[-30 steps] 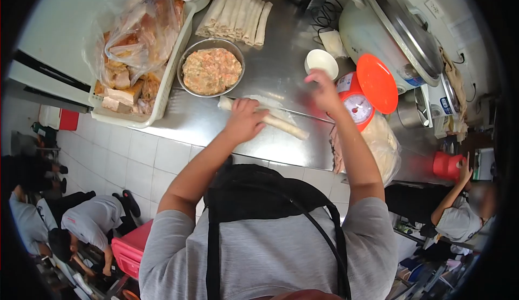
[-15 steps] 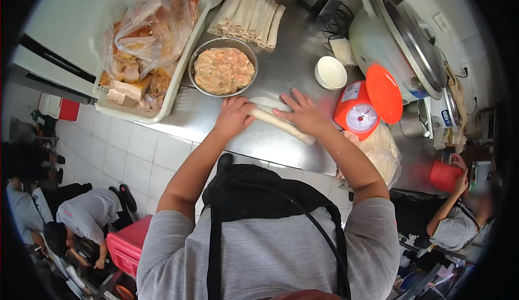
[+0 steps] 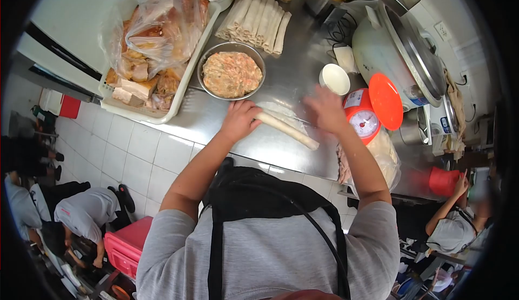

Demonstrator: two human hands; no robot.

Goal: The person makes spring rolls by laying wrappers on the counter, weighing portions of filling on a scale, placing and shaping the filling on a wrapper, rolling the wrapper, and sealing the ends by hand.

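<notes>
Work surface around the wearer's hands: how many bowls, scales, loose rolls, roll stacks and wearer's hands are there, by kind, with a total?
Bowls: 2 (metal bowl of filling, white bowl)
Scales: 1 (red scale)
Loose rolls: 1 (long roll)
Roll stacks: 1 (pale stack)
Wearer's hands: 2 (left hand, right hand)
Total: 7

The steel table (image 3: pixel 216 132) carries a bowl of filling (image 3: pixel 232 74), stacked pale rolls (image 3: pixel 255 20), a plastic crate (image 3: pixel 167 105), a white bowl (image 3: pixel 334 79), an orange scale (image 3: pixel 363 117) and one separate roll (image 3: pixel 289 130).
</notes>
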